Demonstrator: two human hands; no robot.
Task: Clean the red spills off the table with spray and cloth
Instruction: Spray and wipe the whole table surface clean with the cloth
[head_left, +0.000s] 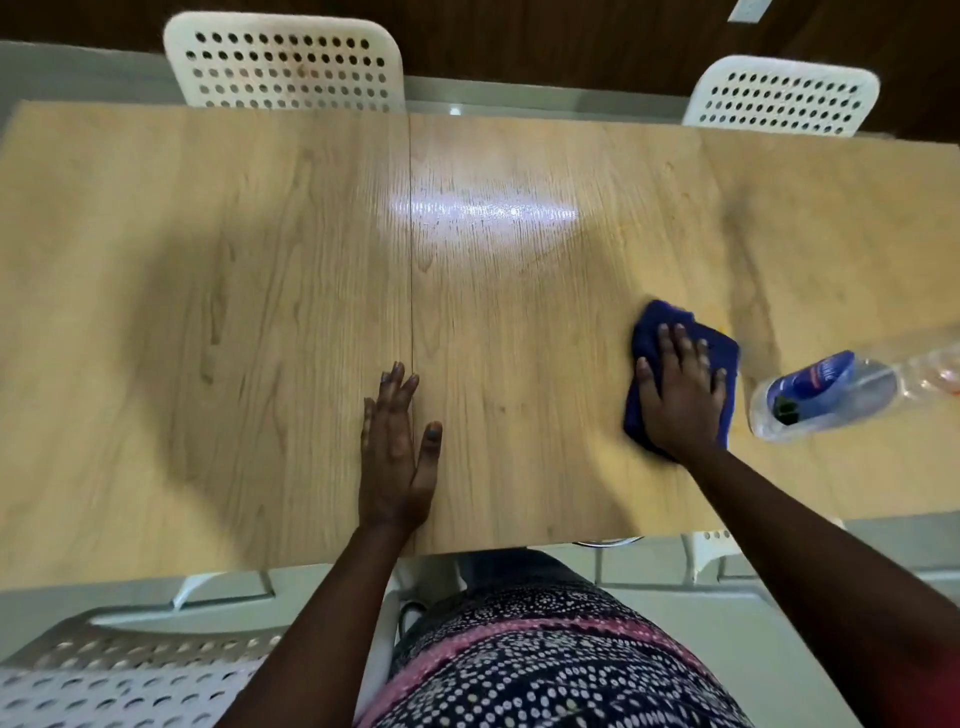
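Toward the right end of the surface (260, 260), near its front edge, the right hand (680, 392) presses flat on the blue cloth (670, 322), fingers (665, 338) spread apart over it rather than clamped, while the left hand (397, 457) rests flat near the front edge at mid-length, fingers nearly together and holding nothing. No red spill is visible on the exposed wood, so the wiping is judged nearly complete, with only whatever lies beneath the cloth unverified. The spray bottle (826, 389) lies on its side just right of the cloth, long axis running toward the right edge; motion blur prevents telling which end carries the nozzle.

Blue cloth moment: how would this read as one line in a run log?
step: wiping | right hand flat on cloth | left hand flat on table | bottle untouched, beside cloth | red spills: none visible
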